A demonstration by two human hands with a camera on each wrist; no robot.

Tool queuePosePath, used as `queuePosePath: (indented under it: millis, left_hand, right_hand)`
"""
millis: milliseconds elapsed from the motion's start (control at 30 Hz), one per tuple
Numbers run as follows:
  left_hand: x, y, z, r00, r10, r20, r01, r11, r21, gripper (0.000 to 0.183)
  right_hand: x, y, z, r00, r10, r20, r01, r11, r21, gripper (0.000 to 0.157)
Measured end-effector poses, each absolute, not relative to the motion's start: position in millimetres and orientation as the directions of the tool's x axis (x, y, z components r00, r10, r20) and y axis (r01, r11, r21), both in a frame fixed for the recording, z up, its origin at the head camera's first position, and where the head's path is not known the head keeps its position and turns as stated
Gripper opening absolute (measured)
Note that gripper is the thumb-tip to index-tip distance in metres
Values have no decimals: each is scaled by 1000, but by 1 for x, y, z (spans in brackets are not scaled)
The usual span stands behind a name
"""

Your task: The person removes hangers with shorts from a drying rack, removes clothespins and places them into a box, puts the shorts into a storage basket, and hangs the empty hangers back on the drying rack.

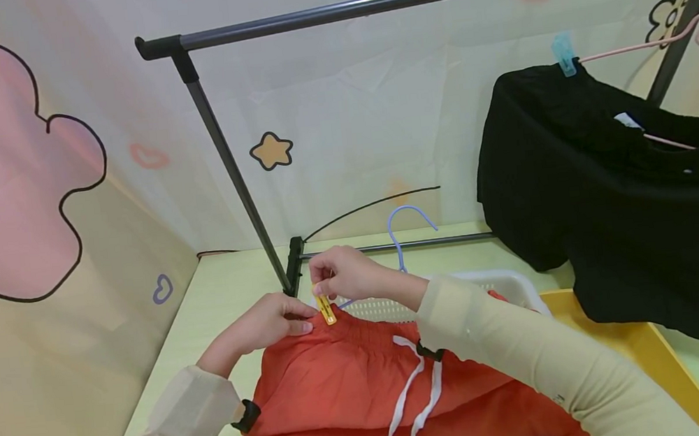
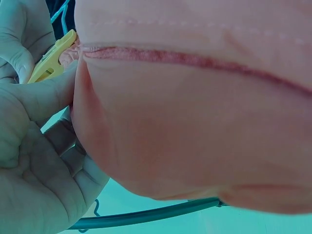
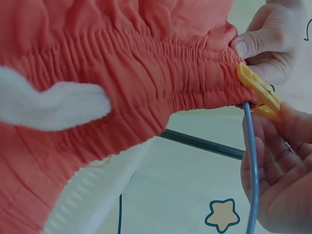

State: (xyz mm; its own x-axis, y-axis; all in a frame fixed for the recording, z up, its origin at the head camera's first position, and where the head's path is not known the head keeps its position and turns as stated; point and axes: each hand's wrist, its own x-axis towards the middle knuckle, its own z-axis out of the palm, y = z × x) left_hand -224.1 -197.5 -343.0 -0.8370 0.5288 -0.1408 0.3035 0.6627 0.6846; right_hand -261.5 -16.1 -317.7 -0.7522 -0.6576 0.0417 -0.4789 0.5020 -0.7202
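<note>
Orange-red drawstring pants (image 1: 334, 388) lie with the elastic waistband toward the rack and white cords (image 1: 407, 395) hanging at the front. My left hand (image 1: 271, 322) pinches the waistband's left corner between thumb and fingers. Just beside it, my right hand (image 1: 351, 274) pinches a yellow clothespin (image 1: 326, 310) by its handle end. In the right wrist view the clothespin's jaws sit over the waistband edge, right where the arm of a blue hanger (image 3: 251, 161) enters the fabric. The hanger's hook (image 1: 392, 231) rises behind my right hand; most of its body is hidden by the pants.
A white perforated basket (image 1: 523, 289) stands behind and under the pants, with a yellow tray (image 1: 643, 351) to its right. The grey metal rack (image 1: 367, 7) spans the back. Black pants (image 1: 634, 219) hang at right from a pink hanger (image 1: 636, 48), with a blue clothespin (image 1: 564, 55).
</note>
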Motion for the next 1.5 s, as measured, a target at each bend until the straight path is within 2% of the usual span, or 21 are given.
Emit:
queuePosePath:
  millis: [533,1100,1500]
  left_hand:
    - [-225,-198,-340,-843,518,-146,286,660,695,23]
    - [-225,-196,-337,-850,505,-148,269,659,702,23]
    - [-224,-195,-336,-855,493,-162,250,666,703,22]
  right_hand:
    - [-264,-12,-320,-796,-605,22,-377,467,-800,10]
    - [-268,-9,-321,-832,-546,97,-333,352,-875,7]
    - [-270,-5,-315,-862,-500,83,-285,342,-895,9]
